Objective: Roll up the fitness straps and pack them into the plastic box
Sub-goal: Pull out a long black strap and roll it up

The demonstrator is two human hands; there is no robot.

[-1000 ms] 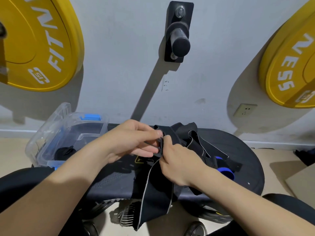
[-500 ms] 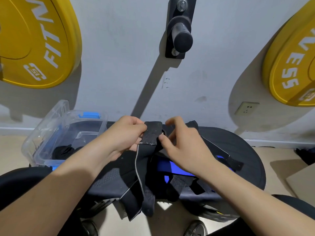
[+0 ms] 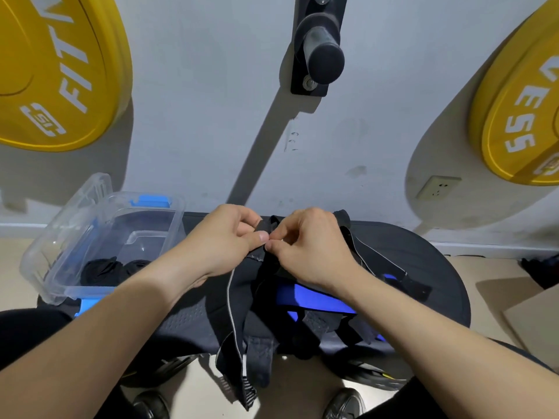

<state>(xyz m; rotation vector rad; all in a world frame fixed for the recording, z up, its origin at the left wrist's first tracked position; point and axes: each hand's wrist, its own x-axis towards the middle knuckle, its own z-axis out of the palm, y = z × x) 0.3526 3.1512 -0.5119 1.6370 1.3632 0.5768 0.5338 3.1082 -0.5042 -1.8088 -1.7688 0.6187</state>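
Black strap [image 3: 240,313] is pinched at its top end by both hands over the far middle of the table [image 3: 438,285]. The left hand [image 3: 223,240] has curled fingers [image 3: 260,237], with the thumb pressing on the strap end. The right hand [image 3: 311,246] is curled too, its thumb and forefinger tips gripping the same end and touching the left thumb. The strap end sits right between the two sets of fingertips, and the rest hangs over the near table edge. More black straps and a blue strap [image 3: 314,300] lie tangled under and right of the right hand. The clear plastic box [image 3: 75,290] is at the left, just beside the left forearm, holding rolled black straps [image 3: 99,269] at its near end.
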